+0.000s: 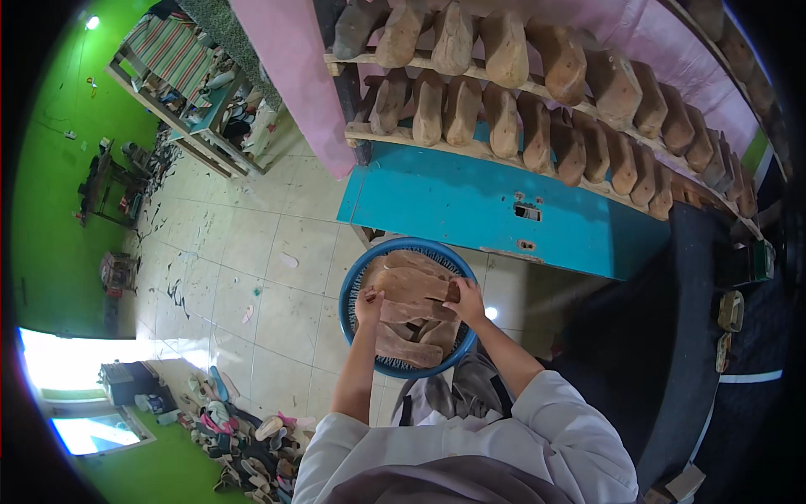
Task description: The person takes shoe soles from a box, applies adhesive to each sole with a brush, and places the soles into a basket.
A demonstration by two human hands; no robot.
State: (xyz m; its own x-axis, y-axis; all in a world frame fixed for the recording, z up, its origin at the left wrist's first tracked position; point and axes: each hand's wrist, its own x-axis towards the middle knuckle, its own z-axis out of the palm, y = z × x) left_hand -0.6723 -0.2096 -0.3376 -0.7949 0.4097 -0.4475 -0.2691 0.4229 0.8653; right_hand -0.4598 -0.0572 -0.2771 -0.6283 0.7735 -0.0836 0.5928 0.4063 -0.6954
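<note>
In front of my body is a round blue basket filled with several brown wooden shoe lasts. One wooden shoe last lies crosswise on top of the pile, between my two hands. My left hand is closed at its left end, fingers curled in. At the right end, my right hand grips the same last, thumb toward me. Other lasts show behind and below it, partly covered by it and by my hands.
Beyond the basket stands a turquoise bench. Rows of shoe lasts hang along wooden racks above it. Shoes are heaped at the lower left. A wooden table stands far left, and scraps litter the tiled floor.
</note>
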